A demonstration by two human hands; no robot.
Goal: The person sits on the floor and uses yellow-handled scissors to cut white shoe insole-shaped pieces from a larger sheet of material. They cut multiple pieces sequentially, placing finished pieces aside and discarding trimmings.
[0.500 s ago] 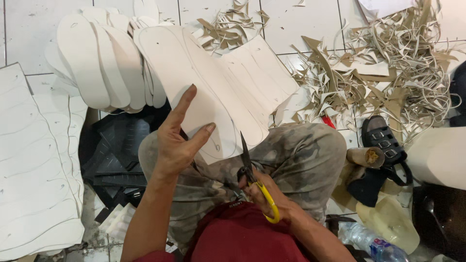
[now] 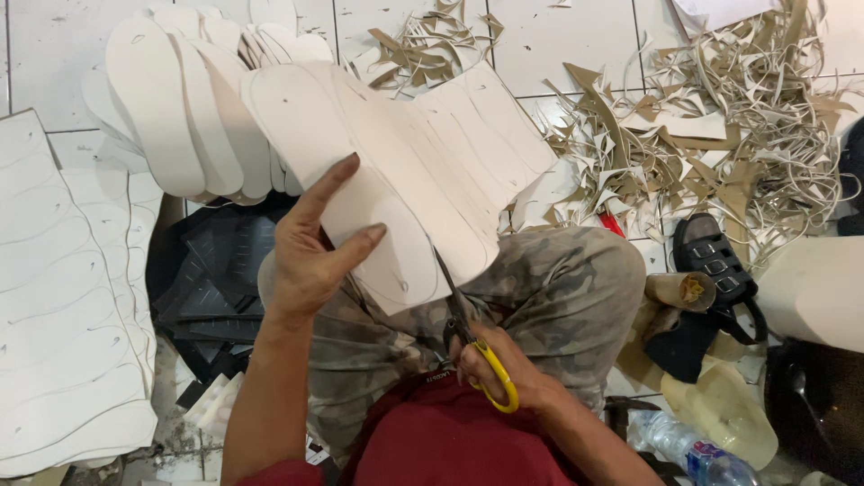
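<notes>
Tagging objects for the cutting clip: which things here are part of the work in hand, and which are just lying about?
In use:
left hand holding the white sheet marked with sole outlines
right hand working the yellow-handled scissors
cut soles pile
uncut sheets

Lying about:
scrap trimmings
black sandal
plastic bottle
cardboard tube

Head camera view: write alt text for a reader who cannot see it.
A left hand holds a white foam sheet marked with sole outlines while the right hand cuts it with yellow-handled scissors. Cut white soles and tan offcut scraps lie on the tiled floor.
</notes>
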